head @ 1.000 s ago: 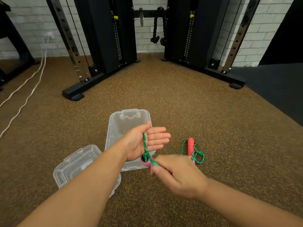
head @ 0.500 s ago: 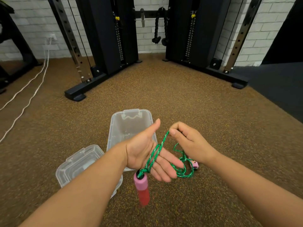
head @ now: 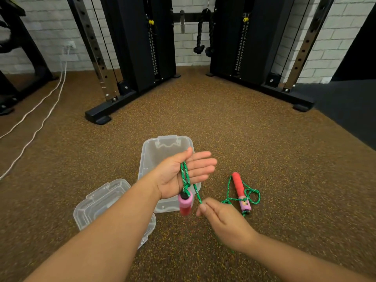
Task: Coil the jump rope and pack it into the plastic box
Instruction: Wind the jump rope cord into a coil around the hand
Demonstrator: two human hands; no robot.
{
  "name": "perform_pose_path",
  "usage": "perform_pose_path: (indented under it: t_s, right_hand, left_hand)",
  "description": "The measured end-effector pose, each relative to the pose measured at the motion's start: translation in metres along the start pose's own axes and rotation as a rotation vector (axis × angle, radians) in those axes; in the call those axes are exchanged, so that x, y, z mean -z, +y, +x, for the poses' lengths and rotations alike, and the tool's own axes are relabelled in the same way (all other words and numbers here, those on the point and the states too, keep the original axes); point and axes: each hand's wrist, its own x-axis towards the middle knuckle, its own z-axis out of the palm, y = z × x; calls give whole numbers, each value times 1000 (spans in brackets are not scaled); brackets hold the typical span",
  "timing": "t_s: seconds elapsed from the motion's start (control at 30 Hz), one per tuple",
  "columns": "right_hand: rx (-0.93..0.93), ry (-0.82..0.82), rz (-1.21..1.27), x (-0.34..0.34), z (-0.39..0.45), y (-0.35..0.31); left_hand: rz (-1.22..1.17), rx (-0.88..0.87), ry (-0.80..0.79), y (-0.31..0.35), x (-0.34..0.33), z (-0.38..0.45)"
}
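Clear plastic box (head: pixel 151 159) open on the floor, lid (head: pixel 101 202) beside it. Green jump rope (head: pixel 185 176): probably light, limp, prone to tangling; best gripped by the stiffer handles. Left hand (head: pixel 183 174) spread flat, rope looped over palm, one handle (head: pixel 185 203) dangling. Right hand (head: pixel 223 220) pinching the strand; other handle (head: pixel 240 192) grounded.

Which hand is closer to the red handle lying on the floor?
The right hand. It pinches the green rope just left of the handle on the floor. The left hand is farther left, over the plastic box.
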Motion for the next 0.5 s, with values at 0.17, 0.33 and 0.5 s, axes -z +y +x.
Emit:
perform_pose_path:
  t_s: [0.17, 0.33, 0.5]
  right_hand:
    - [122, -6, -55, 6, -5, -12]
    - [281, 6, -47, 35, 1, -32]
    - [279, 58, 151, 65, 21, -41]
  left_hand:
    - [-87, 33, 52, 1, 0, 4]
    - [80, 111, 76, 0, 2, 6]
    - [277, 241, -67, -4, -3, 0]
